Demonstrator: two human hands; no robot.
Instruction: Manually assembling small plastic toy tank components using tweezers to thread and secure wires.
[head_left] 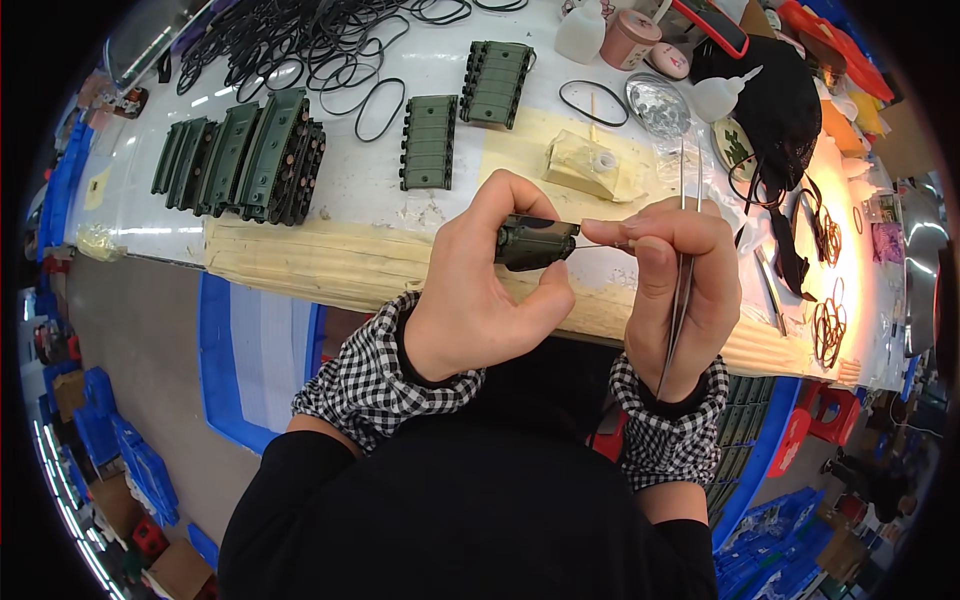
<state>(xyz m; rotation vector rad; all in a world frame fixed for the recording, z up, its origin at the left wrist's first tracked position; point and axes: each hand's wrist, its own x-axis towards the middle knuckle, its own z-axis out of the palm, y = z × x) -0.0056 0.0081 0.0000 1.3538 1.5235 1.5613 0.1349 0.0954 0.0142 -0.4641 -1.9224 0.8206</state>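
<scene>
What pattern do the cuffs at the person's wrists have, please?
Black-and-white check on both cuffs, clearest in the head view.

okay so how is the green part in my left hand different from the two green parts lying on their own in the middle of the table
The held green part is gripped in the left hand above the table edge; the two loose green parts lie flat and untouched on the white table. The held part shows a narrow, rounded end; the loose ones show broad, ribbed rectangular faces. The held one looks darker. All share an olive-green plastic look.

free: taped table edge (330, 262) | blocked (beyond hands): green track pieces (430, 142), glue block (582, 165)
</scene>
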